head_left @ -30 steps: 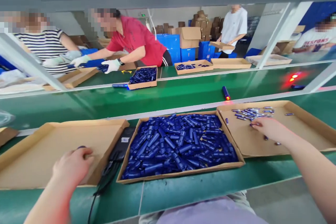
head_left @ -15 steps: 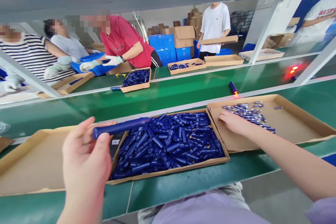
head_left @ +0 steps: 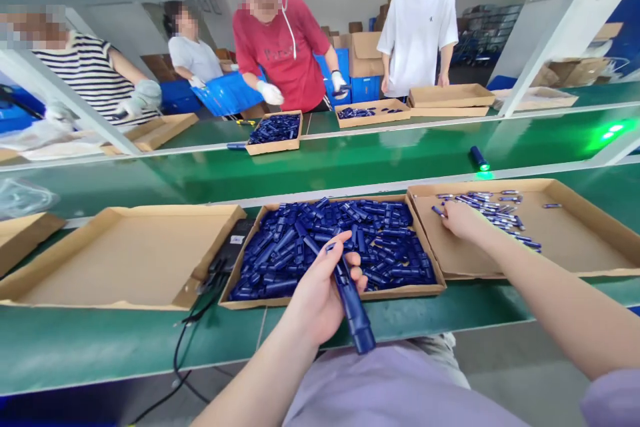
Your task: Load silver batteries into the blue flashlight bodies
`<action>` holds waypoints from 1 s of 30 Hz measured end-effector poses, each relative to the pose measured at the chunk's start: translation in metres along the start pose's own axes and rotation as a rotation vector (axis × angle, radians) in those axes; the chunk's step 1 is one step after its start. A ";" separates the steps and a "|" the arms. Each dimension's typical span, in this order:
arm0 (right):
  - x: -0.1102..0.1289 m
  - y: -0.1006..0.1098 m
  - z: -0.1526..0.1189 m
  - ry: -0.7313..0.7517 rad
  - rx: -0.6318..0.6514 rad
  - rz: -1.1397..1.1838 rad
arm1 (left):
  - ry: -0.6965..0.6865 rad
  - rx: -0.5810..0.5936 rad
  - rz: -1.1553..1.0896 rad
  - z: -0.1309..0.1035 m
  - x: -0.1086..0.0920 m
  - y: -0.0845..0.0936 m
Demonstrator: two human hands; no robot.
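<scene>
In front of me, my left hand (head_left: 327,293) is closed round a dark blue flashlight (head_left: 356,313), which slants with its wide end toward my body. Below and beyond that hand lies a cardboard tray (head_left: 333,297) heaped with blue flashlight bodies (head_left: 280,240). My right hand (head_left: 465,220) reaches into the cardboard tray on the right (head_left: 590,247). Its fingertips pinch a small blue-and-silver battery (head_left: 439,211). Beside those fingers is a loose pile of similar batteries (head_left: 500,213); the hand hides part of it.
A bare cardboard tray (head_left: 125,253) sits at left, with a black cable (head_left: 183,340) beside it. On the green belt (head_left: 350,167) stands a lit flashlight (head_left: 479,158) glowing green. Several co-workers stand across the line, including one in a red shirt (head_left: 285,47). Slanted white posts (head_left: 550,33) flank the view.
My left hand has moved right and down, and the flashlight has swung from level to pointing toward me. A battery now shows at my right fingertips. The belt flashlight's glow turned from red to green.
</scene>
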State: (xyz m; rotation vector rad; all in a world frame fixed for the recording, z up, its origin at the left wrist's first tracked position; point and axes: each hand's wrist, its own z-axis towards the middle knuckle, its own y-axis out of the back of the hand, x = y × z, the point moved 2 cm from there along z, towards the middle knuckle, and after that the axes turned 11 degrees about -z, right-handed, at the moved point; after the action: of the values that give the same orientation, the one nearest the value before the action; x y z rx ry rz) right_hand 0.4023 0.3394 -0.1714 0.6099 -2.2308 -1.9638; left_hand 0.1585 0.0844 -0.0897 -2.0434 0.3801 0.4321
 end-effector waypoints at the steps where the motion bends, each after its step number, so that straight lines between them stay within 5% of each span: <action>1: 0.002 0.001 0.002 -0.010 0.004 0.002 | 0.027 0.024 0.045 -0.002 0.005 0.001; 8: 0.025 0.036 -0.008 0.050 -0.167 0.158 | 0.149 0.097 -0.046 -0.009 0.011 0.001; 14: 0.100 0.083 -0.126 0.345 -0.345 0.497 | -0.004 0.128 -0.039 -0.008 0.008 0.005; 17: 0.136 0.099 -0.171 0.581 -0.557 0.676 | -0.023 0.140 -0.034 -0.004 0.010 0.007; 20: 0.149 0.104 -0.178 0.576 -0.680 0.648 | -0.043 0.094 0.053 -0.001 0.009 0.010; 30: 0.170 0.087 -0.172 0.478 -0.749 0.537 | -0.117 0.107 -0.016 0.001 0.021 0.009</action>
State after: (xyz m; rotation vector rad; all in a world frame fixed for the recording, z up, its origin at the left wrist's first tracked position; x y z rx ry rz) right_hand 0.2851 0.1255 -0.0901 0.2817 -1.1003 -1.8880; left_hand 0.1727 0.0790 -0.1061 -1.9062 0.3096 0.5083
